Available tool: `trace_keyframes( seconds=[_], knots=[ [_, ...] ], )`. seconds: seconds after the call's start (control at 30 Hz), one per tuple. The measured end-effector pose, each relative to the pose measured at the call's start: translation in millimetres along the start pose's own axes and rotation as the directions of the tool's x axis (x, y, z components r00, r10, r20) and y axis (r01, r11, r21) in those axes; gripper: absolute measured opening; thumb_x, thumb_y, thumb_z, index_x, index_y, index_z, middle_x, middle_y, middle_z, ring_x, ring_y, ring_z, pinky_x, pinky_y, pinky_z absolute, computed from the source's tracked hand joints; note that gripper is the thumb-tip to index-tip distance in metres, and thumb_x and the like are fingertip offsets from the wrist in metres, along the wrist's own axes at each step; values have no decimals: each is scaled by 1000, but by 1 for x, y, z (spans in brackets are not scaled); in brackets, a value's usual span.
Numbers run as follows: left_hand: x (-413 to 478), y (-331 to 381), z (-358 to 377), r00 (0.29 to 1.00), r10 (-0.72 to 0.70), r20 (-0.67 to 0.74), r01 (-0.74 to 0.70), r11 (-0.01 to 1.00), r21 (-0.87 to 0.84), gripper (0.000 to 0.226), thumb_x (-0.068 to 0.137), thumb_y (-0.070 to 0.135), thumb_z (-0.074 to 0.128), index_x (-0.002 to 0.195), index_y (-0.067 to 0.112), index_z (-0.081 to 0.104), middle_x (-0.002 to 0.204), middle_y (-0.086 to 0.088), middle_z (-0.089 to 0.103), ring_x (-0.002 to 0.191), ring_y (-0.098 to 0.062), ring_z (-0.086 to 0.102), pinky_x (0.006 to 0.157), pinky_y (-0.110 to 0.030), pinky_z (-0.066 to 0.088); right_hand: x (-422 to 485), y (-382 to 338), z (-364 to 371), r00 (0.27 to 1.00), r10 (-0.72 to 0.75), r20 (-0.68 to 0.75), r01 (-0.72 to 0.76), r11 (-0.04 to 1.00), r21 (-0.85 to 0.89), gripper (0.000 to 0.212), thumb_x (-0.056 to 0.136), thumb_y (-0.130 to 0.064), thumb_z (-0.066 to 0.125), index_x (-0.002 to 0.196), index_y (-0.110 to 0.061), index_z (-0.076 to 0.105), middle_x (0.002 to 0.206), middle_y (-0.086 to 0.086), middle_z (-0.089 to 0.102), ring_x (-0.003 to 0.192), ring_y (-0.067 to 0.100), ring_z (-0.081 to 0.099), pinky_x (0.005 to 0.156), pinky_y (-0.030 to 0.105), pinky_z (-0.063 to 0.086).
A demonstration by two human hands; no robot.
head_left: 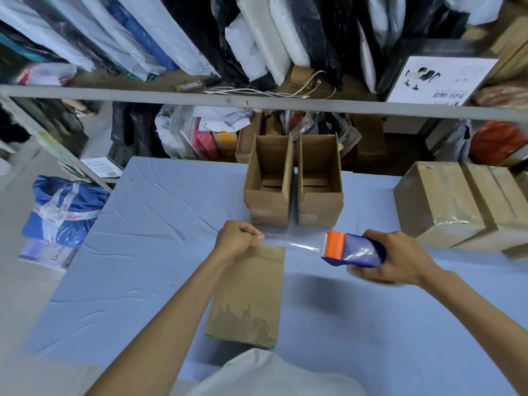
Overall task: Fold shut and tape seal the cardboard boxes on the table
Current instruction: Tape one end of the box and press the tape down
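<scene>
**Tape Stretched Over a Flat Box**

A closed cardboard box (248, 292) lay flat on the pale blue surface (143, 252), right in front of the person, with its printed end nearest the body. The left grip (238, 237) sat at the box's far edge, its fingers curled tight and pinching the end of a clear tape strip (303, 247). That strip ran rightward, just above the surface, to a blue and orange tape dispenser (354, 250). The right grip (400, 258) was closed around the dispenser, holding it off to the right of the box and clear of the cardboard.

Beyond the hands, two open boxes (268, 207) stood upright side by side, touching, with their flaps up. A stack of sealed boxes (445, 201) rested near the right edge of the surface, well apart from the flat one. A metal shelf (200, 98) packed with bagged goods crossed behind, and a blue bag (65, 210) lay on the floor at left.
</scene>
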State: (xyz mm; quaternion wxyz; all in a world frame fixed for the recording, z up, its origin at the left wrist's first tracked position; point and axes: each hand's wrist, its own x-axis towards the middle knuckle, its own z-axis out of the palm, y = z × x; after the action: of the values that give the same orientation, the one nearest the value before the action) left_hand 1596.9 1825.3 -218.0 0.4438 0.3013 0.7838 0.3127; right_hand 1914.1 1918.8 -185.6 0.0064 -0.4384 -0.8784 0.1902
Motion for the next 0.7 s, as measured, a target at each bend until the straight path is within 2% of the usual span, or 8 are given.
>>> trace_keyframes(
  seconds=[0.13,0.23,0.27,0.37,0.47,0.6,0.7],
  knots=[
    [5,-6,9,1000,-20,-24,20,1000,-5,18,81,12,73,67,22,69,83,6,69,96,-17,63,76,-23,40,3,0,1,1000,-18,11,18,1000,-4,43,61,-55,79,77,-37,44,57,-21,50,50,2,47,49,14,26],
    [8,-7,6,999,-6,-44,11,994,107,13,79,28,78,68,29,71,111,7,62,118,-17,44,85,-22,24,4,6,2,1000,-21,13,21,1000,-1,43,61,-58,78,81,-37,48,61,-20,54,52,6,50,50,14,30],
    [8,-9,4,1000,-1,-31,5,994,109,9,78,31,79,72,30,73,120,4,58,121,-15,39,87,-21,24,4,9,3,1000,-21,11,21,1000,-3,43,61,-59,78,82,-35,49,63,-19,56,53,8,51,49,15,31],
    [6,-11,6,1000,-9,14,8,997,75,10,79,34,79,83,26,75,131,-4,49,110,-10,33,89,-22,31,4,13,4,999,-37,15,37,999,-16,45,61,-60,78,87,-35,51,66,-19,57,53,6,51,50,13,31],
    [7,-9,10,1000,-2,-2,2,996,91,14,79,34,78,87,23,77,128,-8,50,109,-11,34,90,-24,36,6,13,5,998,-47,33,48,999,-8,48,62,-59,79,91,-35,49,71,-20,57,55,3,51,51,11,31],
    [13,-14,13,1000,-5,-17,7,992,129,9,77,36,80,80,28,77,108,2,61,126,-18,36,102,-32,38,12,17,8,997,-57,51,58,998,-19,52,64,-59,78,98,-30,53,78,-18,60,63,6,55,54,11,36],
    [17,-19,13,1000,-11,5,10,993,122,11,71,40,83,71,31,76,98,10,70,115,-16,53,104,-41,42,16,21,12,997,-61,56,63,998,-21,55,63,-63,75,102,-29,54,83,-15,65,69,11,60,58,16,46]
  ],
)
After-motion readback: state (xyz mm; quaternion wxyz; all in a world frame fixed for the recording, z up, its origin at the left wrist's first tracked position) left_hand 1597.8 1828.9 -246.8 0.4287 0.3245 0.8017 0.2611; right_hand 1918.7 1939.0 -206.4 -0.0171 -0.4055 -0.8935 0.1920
